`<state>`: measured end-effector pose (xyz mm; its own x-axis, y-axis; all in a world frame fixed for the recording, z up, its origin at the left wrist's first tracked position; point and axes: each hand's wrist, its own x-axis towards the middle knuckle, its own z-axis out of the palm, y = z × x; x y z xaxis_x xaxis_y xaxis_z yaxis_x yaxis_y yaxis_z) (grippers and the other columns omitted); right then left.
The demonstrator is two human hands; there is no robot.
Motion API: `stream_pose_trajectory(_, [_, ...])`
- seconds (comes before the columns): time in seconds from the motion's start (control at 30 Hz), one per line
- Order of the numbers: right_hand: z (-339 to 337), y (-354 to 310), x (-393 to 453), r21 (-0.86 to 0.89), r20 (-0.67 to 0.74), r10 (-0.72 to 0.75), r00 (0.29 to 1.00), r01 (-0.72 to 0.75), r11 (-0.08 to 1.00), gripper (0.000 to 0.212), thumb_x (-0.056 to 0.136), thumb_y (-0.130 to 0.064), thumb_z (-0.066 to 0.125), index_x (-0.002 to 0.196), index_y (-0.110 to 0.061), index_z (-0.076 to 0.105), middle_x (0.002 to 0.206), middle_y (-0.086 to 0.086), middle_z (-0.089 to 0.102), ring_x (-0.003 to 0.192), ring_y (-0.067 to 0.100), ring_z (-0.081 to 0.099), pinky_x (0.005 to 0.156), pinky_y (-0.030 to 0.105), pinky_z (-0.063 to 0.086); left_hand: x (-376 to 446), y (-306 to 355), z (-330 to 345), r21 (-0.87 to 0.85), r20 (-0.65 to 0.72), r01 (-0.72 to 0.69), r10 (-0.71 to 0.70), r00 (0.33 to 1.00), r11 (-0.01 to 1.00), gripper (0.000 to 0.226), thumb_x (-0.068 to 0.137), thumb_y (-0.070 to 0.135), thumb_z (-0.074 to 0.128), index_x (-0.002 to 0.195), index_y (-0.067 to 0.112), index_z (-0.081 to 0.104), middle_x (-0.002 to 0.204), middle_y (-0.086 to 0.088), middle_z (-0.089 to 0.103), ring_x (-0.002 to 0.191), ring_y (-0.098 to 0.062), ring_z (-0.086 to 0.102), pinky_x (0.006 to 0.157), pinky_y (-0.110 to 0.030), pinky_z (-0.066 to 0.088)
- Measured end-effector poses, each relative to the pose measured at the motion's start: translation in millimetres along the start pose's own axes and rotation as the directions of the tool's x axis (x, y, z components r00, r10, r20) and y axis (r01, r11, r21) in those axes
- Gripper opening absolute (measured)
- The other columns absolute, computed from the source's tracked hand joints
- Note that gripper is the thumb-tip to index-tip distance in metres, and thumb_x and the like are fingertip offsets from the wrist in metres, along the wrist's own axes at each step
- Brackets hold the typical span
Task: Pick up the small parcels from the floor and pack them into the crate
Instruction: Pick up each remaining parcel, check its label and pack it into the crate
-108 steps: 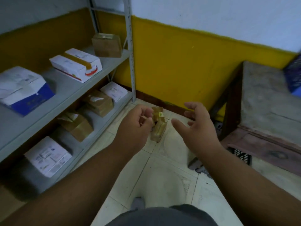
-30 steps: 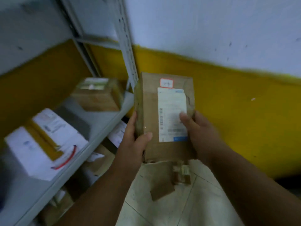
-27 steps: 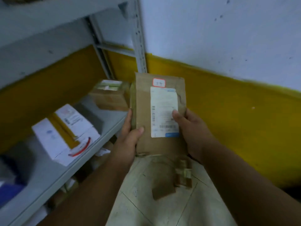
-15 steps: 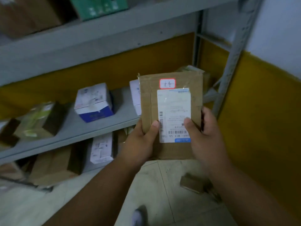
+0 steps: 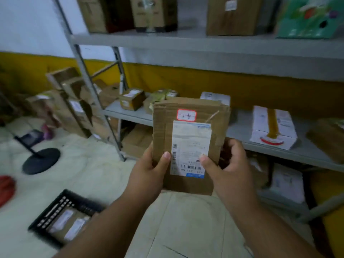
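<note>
arms: bare, no sleeves in view | wrists, fingers: unadorned

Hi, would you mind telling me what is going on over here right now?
A person is holding a flat brown cardboard parcel upright in both hands, left hand and right hand gripping its lower edges, label facing them. A black crate sits on the floor at lower left with labelled parcels already inside. The held parcel is not in it yet.

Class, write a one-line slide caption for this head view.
Both hands, left hand and right hand, hold a labelled cardboard parcel upright above the black crate.
</note>
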<state>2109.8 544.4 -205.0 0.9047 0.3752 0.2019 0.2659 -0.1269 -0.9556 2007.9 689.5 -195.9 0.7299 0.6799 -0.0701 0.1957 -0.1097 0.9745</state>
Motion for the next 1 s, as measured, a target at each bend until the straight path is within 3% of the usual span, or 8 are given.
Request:
stream_pose_trajectory(0.1, [89.7,-25.7,-34.4,0.007,0.120,-0.063,0.991,0.063,0.998,0.044,0.083,-0.018,0.078,0.108,-0.039,0.049,0.113,-0.022,0.061,0.101,-0.014,0.058,0.067,0.005,0.051,-19.3,-23.8,-97.7,0.051,-0.173,-0.007,0.016,0.985,0.999,0.021,0.097,0.028,0.059,0.106,0.046,0.063,0.096,0.025,0.073,0.092,0.001,0.069,0.073,-0.024,0.057])
stream_pose_trajectory(0.27, [256.4,-63.8,-104.8,0.041,0.319,-0.107,0.942,0.099,0.994,0.048,0.083,-0.018,0.078,0.104,-0.045,0.044,0.114,-0.020,0.059,0.105,-0.010,0.057,0.070,0.006,0.052,-60.5,-65.2,-276.6,0.121,-0.334,0.028,0.014,0.942,0.992,0.027,0.095,0.021,0.062,0.100,0.047,0.062,0.095,0.025,0.069,0.085,0.010,0.066,0.059,-0.009,0.051])
stream_pose_trajectory(0.4, [356.4,-91.4,-146.3,0.057,0.464,-0.083,0.882,0.063,0.996,0.049,0.084,-0.019,0.078,0.107,-0.042,0.042,0.110,-0.020,0.059,0.100,-0.007,0.057,0.068,0.006,0.051,-87.2,-92.7,-386.0,0.181,-0.471,0.075,0.020,0.882,0.981,0.031,0.092,0.020,0.066,0.100,0.049,0.065,0.110,0.016,0.069,0.103,-0.008,0.066,0.089,-0.043,0.057])
stream_pose_trajectory(0.47, [388.3,-102.8,-155.4,0.055,0.512,-0.074,0.856,0.053,0.997,0.046,0.083,-0.021,0.080,0.104,-0.041,0.045,0.109,-0.019,0.060,0.100,-0.006,0.058,0.072,0.011,0.054,-93.7,-100.3,-421.8,0.198,-0.503,0.096,0.017,0.864,0.976,0.030,0.092,0.019,0.066,0.102,0.047,0.065,0.113,0.013,0.068,0.105,-0.013,0.064,0.091,-0.047,0.055])
stream_pose_trajectory(0.57, [437.3,-115.4,-157.0,0.045,0.564,-0.065,0.823,0.048,0.998,0.045,0.079,-0.023,0.082,0.103,-0.040,0.048,0.108,-0.017,0.062,0.102,-0.001,0.062,0.076,0.020,0.058,-86.4,-117.3,-469.1,0.218,-0.550,0.092,0.045,0.834,0.972,0.037,0.089,0.014,0.068,0.091,0.050,0.061,0.107,0.014,0.066,0.101,-0.011,0.063,0.087,-0.037,0.055])
stream_pose_trajectory(0.67, [488.3,-112.3,-147.4,0.049,0.585,-0.068,0.808,0.048,0.998,0.046,0.078,-0.020,0.083,0.101,-0.040,0.048,0.108,-0.015,0.063,0.102,0.001,0.064,0.080,0.026,0.060,-62.1,-142.3,-504.0,0.267,-0.591,0.129,0.056,0.804,0.955,0.042,0.086,0.012,0.070,0.086,0.053,0.060,0.104,0.013,0.067,0.097,-0.010,0.064,0.086,-0.036,0.054])
stream_pose_trajectory(0.8, [552.6,-93.7,-124.8,0.041,0.629,-0.052,0.775,0.034,0.999,0.045,0.079,-0.020,0.082,0.102,-0.040,0.049,0.108,-0.015,0.064,0.104,0.004,0.064,0.084,0.036,0.061,-21.8,-173.7,-539.0,0.286,-0.617,0.196,0.023,0.787,0.938,0.035,0.085,0.016,0.071,0.090,0.049,0.063,0.104,0.012,0.068,0.095,-0.009,0.062,0.085,-0.036,0.054])
stream_pose_trajectory(1.0, [653.8,-91.5,-81.8,0.026,0.674,-0.044,0.738,0.036,0.999,0.039,0.081,-0.025,0.080,0.102,-0.035,0.048,0.108,-0.010,0.063,0.099,0.002,0.064,0.077,0.026,0.059,45.2,-189.7,-611.7,0.298,-0.663,0.309,-0.037,0.748,0.903,0.026,0.084,0.015,0.073,0.107,0.029,0.074,0.106,0.008,0.068,0.093,-0.010,0.063,0.083,-0.028,0.052])
